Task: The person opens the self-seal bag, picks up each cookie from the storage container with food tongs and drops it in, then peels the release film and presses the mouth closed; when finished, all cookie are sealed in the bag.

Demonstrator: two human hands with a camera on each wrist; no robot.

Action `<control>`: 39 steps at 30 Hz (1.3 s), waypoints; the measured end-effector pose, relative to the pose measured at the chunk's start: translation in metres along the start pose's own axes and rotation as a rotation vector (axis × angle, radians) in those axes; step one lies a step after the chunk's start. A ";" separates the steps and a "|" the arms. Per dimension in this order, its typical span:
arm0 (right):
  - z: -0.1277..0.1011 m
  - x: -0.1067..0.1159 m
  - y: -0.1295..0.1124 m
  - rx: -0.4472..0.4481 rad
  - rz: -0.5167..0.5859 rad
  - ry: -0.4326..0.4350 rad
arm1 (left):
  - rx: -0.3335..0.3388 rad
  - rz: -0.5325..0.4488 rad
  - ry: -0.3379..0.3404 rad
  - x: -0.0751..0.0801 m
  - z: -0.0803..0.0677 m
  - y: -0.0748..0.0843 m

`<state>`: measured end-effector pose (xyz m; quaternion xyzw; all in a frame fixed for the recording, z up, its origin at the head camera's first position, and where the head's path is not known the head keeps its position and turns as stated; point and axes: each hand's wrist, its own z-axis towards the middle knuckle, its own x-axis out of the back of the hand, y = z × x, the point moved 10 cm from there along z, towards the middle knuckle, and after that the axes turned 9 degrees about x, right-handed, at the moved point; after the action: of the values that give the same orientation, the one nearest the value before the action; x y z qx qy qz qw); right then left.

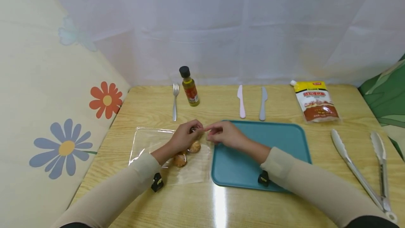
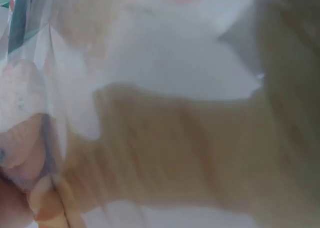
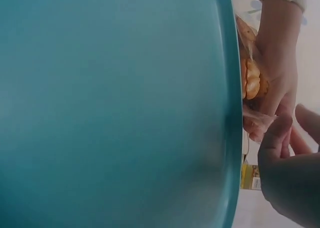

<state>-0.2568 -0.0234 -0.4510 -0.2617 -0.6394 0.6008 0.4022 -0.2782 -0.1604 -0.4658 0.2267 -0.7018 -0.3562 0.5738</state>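
The table (image 1: pixel 221 203) is lying under both forearms, with the tray (image 1: pixel 278 140) sitting beneath the right wrist and reaching away to that hand's right. The clear bag (image 1: pixel 148 143) is spreading flat under the left hand and out to its left — its near edge is lying just beside the tray's rim. The left hand (image 1: pixel 185 136) is pinching the bag's top edge between thumb and fingertips, and the right hand (image 1: pixel 224 134) is meeting it there, its fingers curled and nipping the same bit of plastic, so the two hands are almost touching. Two buns (image 1: pixel 186 153) are resting inside the bag, just below the left hand's palm and near its wrist — close to the tray's left edge. The left wrist view is showing only blurred plastic.
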 end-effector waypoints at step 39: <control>-0.024 0.004 -0.015 0.010 0.209 0.056 | -0.064 0.013 0.035 0.002 -0.004 0.005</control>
<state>-0.2367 -0.0089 -0.4365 -0.3414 -0.5943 0.6351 0.3563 -0.2746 -0.1599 -0.4605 0.2100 -0.6815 -0.3707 0.5951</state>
